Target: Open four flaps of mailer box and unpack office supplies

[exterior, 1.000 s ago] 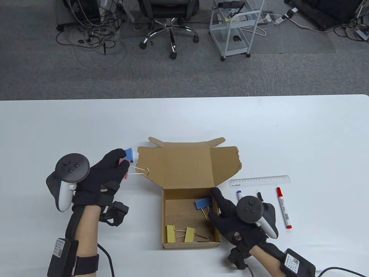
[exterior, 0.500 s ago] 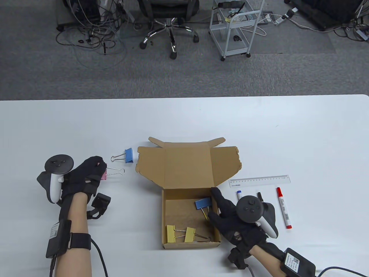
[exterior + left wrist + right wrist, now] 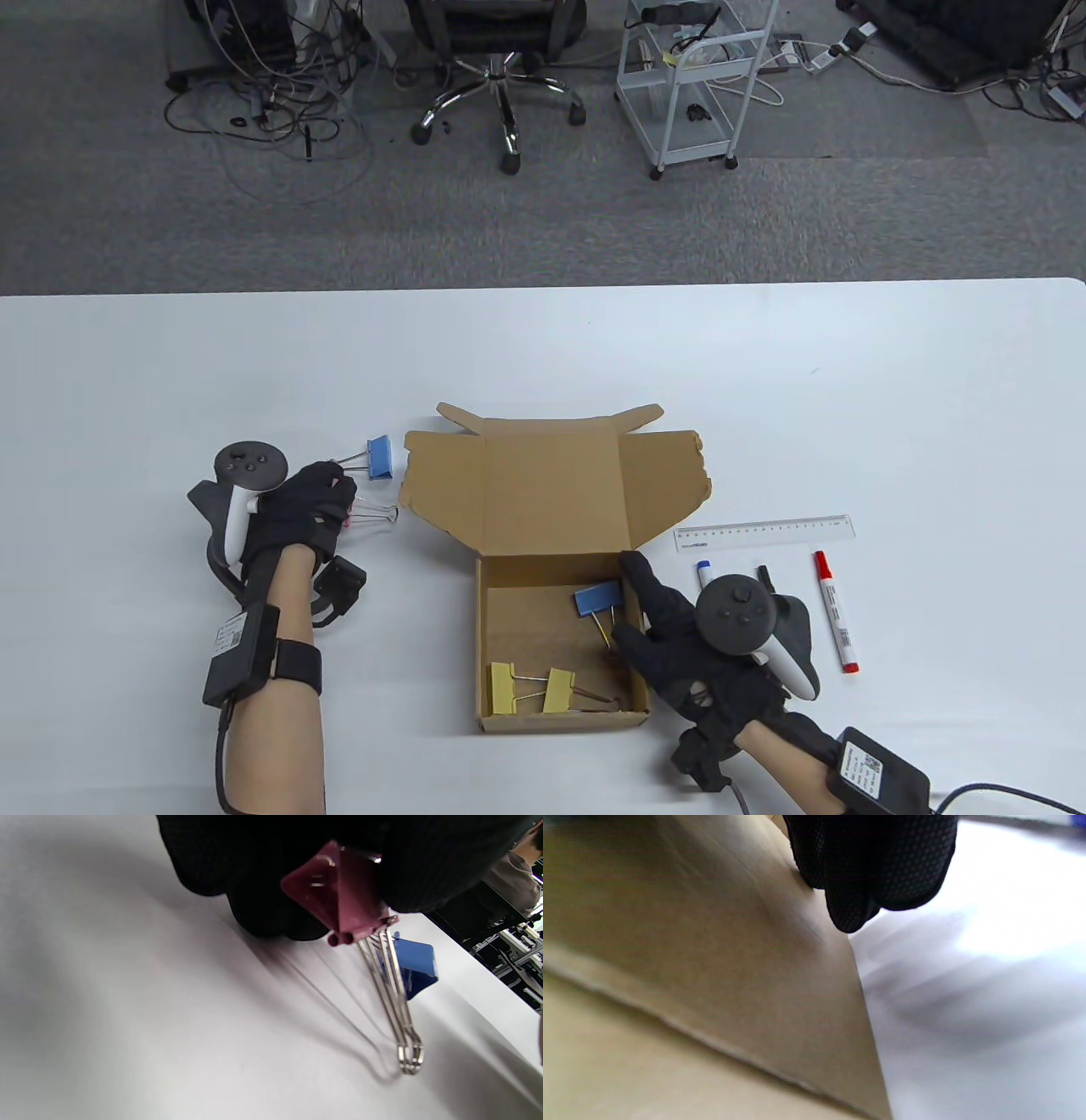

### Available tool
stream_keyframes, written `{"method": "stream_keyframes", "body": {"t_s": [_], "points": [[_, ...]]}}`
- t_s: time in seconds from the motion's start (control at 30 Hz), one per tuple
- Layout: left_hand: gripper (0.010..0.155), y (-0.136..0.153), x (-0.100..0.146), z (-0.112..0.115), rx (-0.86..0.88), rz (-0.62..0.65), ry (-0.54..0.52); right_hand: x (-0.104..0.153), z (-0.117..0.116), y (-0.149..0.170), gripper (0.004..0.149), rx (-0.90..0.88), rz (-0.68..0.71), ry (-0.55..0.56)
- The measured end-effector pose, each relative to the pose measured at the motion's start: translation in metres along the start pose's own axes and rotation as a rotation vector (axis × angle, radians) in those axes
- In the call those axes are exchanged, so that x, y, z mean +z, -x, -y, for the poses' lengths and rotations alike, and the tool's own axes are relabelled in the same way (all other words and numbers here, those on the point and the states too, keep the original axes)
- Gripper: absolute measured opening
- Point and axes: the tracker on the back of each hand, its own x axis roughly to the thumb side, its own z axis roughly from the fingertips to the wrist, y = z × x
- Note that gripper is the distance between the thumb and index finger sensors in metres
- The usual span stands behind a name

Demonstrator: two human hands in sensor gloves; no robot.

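White worktop [image 3: 764,382], mailer box [image 3: 560,654] near front edge w/ flaps folded out; inside: blue binder clip [image 3: 596,599] & two yellow clips [image 3: 530,688]. Left hand [image 3: 297,518] pinches pink binder clip [image 3: 339,895], wire handles pointing at box. Right hand [image 3: 679,645] grips box's right wall

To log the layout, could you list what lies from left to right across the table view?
Left hand holding the pink binder clip → blue binder clip → mailer box → right hand → red marker.
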Motion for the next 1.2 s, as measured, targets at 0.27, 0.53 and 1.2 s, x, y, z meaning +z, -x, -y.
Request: {"method": "stream_keyframes", "body": {"t_s": [0.27, 0.53, 1.2], "points": [[0.053, -0.013, 0.010, 0.002, -0.278, -0.041, -0.158, 0.000, 0.000, 0.000, 0.070, -0.003, 0.001, -0.004], [0.056, -0.018, 0.047, -0.017, -0.147, 0.029, -0.164, -0.001, 0.000, 0.000, 0.070, -0.003, 0.001, -0.003], [0.062, -0.112, 0.196, 0.006, 0.067, 0.543, 0.195, -0.001, 0.000, 0.001, 0.070, -0.006, -0.002, 0.000]]}}
